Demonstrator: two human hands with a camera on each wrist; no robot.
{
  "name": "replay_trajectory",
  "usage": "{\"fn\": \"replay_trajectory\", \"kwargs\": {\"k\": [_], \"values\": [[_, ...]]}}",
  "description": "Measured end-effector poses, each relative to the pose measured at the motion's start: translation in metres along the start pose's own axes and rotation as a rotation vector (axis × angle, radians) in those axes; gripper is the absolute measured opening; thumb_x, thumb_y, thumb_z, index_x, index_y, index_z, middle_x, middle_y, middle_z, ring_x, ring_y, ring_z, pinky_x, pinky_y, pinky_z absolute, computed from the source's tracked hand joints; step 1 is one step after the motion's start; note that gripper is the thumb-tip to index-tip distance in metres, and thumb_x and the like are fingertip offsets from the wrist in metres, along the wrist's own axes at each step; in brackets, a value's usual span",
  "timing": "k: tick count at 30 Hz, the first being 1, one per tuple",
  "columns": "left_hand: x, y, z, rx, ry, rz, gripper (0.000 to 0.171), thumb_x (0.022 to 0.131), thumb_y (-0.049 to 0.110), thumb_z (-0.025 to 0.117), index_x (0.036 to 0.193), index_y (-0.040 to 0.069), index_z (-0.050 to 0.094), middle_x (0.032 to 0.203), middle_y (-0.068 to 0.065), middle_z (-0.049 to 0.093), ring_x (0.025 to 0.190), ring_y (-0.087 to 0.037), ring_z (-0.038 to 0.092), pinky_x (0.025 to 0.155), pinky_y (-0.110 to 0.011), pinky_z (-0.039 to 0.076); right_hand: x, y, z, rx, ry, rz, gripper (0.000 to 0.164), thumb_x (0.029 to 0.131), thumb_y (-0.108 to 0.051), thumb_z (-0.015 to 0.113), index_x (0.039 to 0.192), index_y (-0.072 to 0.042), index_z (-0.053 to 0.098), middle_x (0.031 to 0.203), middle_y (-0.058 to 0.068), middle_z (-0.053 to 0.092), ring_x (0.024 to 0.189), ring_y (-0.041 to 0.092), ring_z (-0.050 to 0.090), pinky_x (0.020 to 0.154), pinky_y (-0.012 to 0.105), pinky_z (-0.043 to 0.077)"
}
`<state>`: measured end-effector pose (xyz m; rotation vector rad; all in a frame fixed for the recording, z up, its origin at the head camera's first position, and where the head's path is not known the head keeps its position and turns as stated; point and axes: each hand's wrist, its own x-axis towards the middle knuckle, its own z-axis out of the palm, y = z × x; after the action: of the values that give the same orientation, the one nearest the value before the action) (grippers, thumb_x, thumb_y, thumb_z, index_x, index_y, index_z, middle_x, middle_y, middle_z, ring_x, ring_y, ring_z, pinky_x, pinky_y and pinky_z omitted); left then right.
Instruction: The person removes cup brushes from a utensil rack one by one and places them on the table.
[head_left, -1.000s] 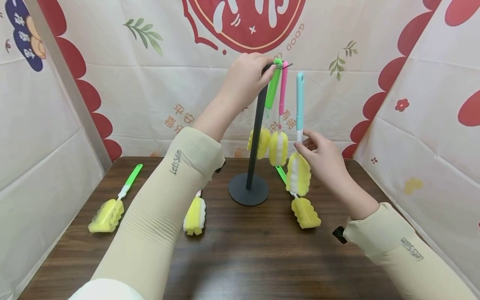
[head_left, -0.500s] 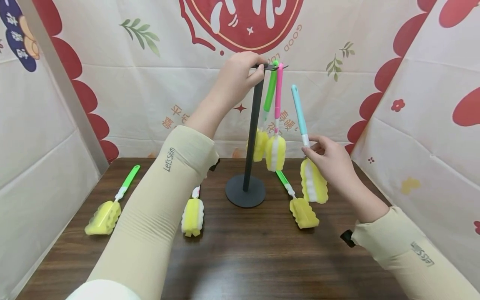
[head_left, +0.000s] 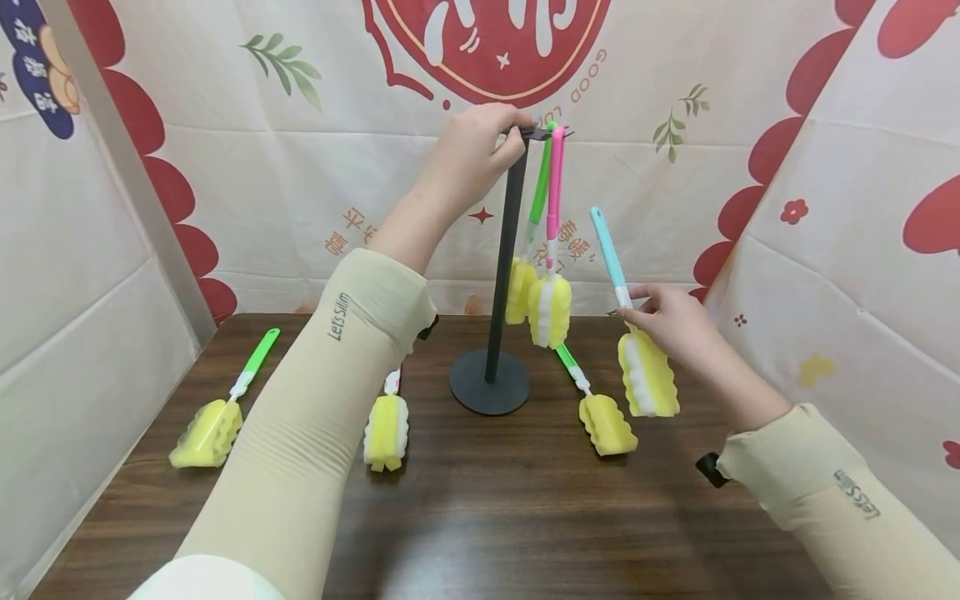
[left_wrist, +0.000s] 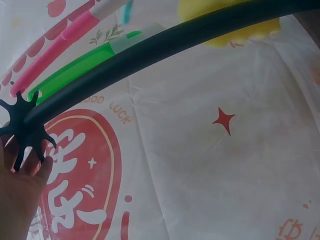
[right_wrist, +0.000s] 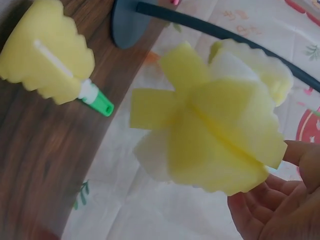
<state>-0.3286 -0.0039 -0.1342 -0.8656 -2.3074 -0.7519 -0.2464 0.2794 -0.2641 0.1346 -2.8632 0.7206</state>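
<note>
My left hand (head_left: 480,150) grips the hooked top of a black stand (head_left: 508,250); in the left wrist view, fingertips sit among the prongs of its hook crown (left_wrist: 24,120). From the prongs hang a green-handled sponge brush (head_left: 539,193) and a pink-handled sponge brush (head_left: 556,187), yellow heads down. To the right of the stand, my right hand (head_left: 671,321) pinches a light blue-handled sponge brush (head_left: 649,375) at its white neck. This brush leans, handle up and away from the hooks. Its yellow and white sponge head (right_wrist: 215,135) fills the middle of the right wrist view.
On the brown wooden table (head_left: 480,517) lie a green-handled sponge brush (head_left: 206,433) at far left, another brush (head_left: 386,433) by the left forearm, and a green-handled brush (head_left: 607,425) below the right hand. A printed cloth (head_left: 360,167) encloses the back and sides.
The right hand has moved right and down with the light blue-handled brush, which has gone from upright beside the hooks to tilted. The left hand stays on the stand's top.
</note>
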Motion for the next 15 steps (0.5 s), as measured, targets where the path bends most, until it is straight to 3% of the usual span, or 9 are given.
{"fn": "replay_trajectory", "kwargs": {"k": [6, 15], "values": [[-0.001, 0.008, 0.005, 0.053, 0.056, -0.03, 0.031, 0.091, 0.029, 0.041, 0.116, 0.023, 0.058, 0.114, 0.009, 0.058, 0.105, -0.005, 0.041, 0.085, -0.013, 0.035, 0.002, 0.018, 0.005, -0.034, -0.089, 0.033, 0.039, 0.086, -0.028, 0.059, 0.112, 0.001, 0.053, 0.094, 0.02, 0.062, 0.07, 0.02, 0.057, 0.055, 0.034, 0.049], [-0.009, 0.01, 0.017, 0.055, 0.25, 0.006, 0.03, 0.09, 0.03, 0.042, 0.112, 0.02, 0.061, 0.11, 0.009, 0.061, 0.104, -0.004, 0.043, 0.09, -0.013, 0.031, 0.003, 0.037, 0.014, -0.046, -0.184, 0.111, 0.032, 0.087, -0.029, 0.056, 0.105, -0.003, 0.054, 0.099, 0.016, 0.059, 0.072, 0.019, 0.056, 0.059, 0.036, 0.049]]}}
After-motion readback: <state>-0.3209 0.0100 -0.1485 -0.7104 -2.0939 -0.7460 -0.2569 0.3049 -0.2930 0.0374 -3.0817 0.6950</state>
